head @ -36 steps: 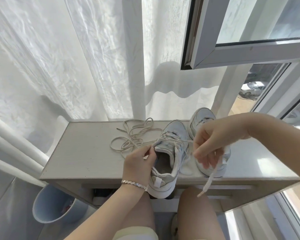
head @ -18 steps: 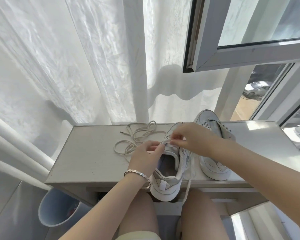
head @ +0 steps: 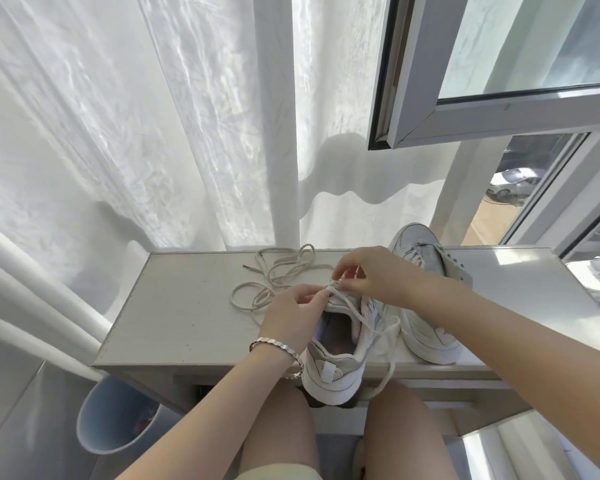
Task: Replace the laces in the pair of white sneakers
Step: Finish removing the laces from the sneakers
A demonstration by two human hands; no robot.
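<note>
Over the sneaker (head: 329, 375), both hands (head: 297, 306) (head: 378, 275) pinch lace (head: 350, 308).

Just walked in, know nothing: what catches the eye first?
The left hand and right hand meet over a white sneaker at the near edge of the table, both pinching its lace. A second sneaker stands to its right; a loose beige lace lies coiled farther back.

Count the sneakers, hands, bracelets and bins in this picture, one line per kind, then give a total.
Sneakers: 2, near sneaker and far sneaker
Hands: 2, left hand and right hand
Bracelet: 1
Bin: 1
Total: 6
</note>
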